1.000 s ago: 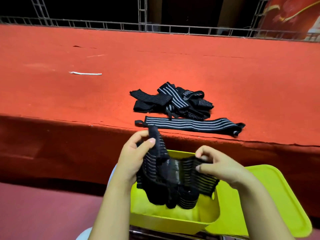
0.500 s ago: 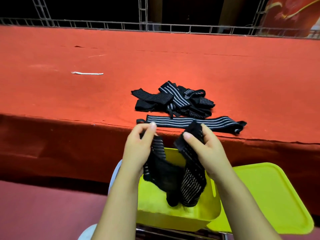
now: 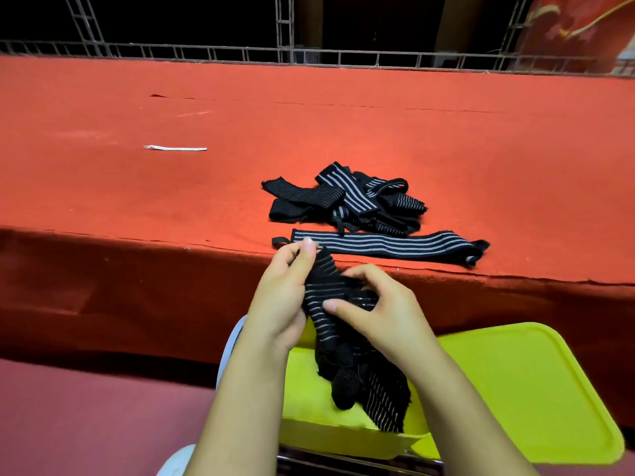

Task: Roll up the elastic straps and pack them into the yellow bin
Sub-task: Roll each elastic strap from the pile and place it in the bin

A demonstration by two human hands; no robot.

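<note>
Both hands hold one black elastic strap with thin white stripes [image 3: 324,300] above the yellow bin [image 3: 305,431]. My left hand [image 3: 285,297] pinches its upper end between thumb and fingers. My right hand [image 3: 381,310] grips the strap's middle, fingers curled over it. The strap's loose end [image 3: 381,396] hangs down into the bin. A tangled pile of several straps [image 3: 347,201] lies on the red carpeted ledge [image 3: 171,194]. One strap [image 3: 381,243] lies flat and stretched out along the ledge's front edge.
The bin's yellow lid [image 3: 536,389] lies to the right of the bin. A thin white strip [image 3: 175,148] rests on the ledge at left. A metal railing [image 3: 309,58] runs along the ledge's far side. Dark red floor lies below at left.
My hands have come together and lifted the strap higher over the bin. The right hand moved from the strap's far end to its middle, so more of it bunches between the hands.
</note>
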